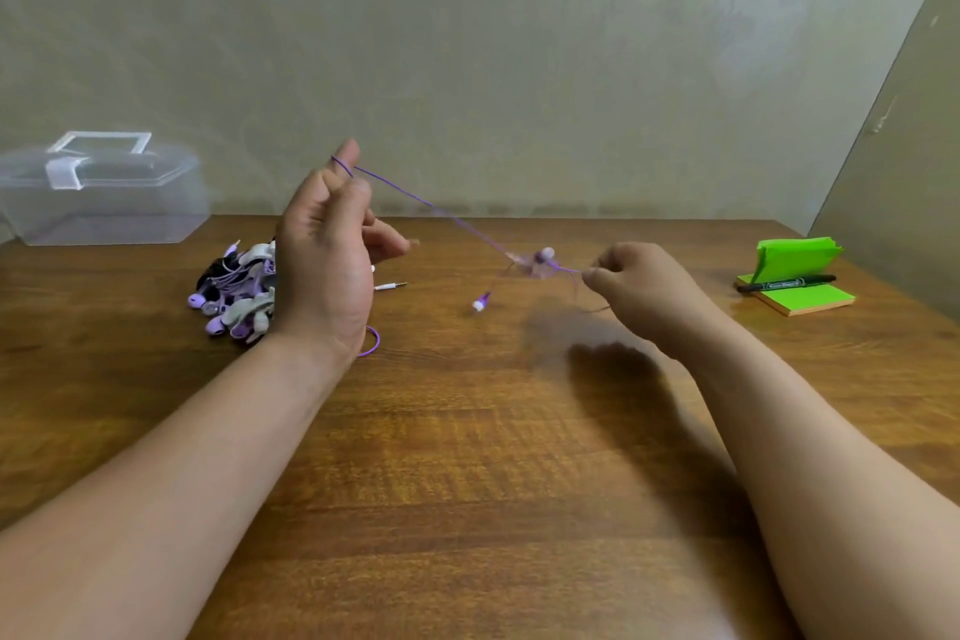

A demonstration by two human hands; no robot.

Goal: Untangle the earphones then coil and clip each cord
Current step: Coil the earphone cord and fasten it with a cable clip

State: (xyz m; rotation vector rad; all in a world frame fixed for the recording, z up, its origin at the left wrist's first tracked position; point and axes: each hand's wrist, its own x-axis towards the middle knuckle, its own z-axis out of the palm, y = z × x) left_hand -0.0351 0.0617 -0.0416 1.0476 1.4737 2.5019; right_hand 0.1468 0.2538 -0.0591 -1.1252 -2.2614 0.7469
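Left hand (322, 255): up high, purple cord (426, 208) looped over a fingertip.
Right hand (639, 286): pinching that cord, pulled taut.
Earphone pile (234, 296): on table (467, 457), behind left hand.

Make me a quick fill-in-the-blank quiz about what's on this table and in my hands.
The cord pulled between the left hand and the right hand is ____ in colour.
The black marker lies on a ____ notepad.
The pile of earphones sits on the table next to the ____ hand.
Missing words: purple; green; left.
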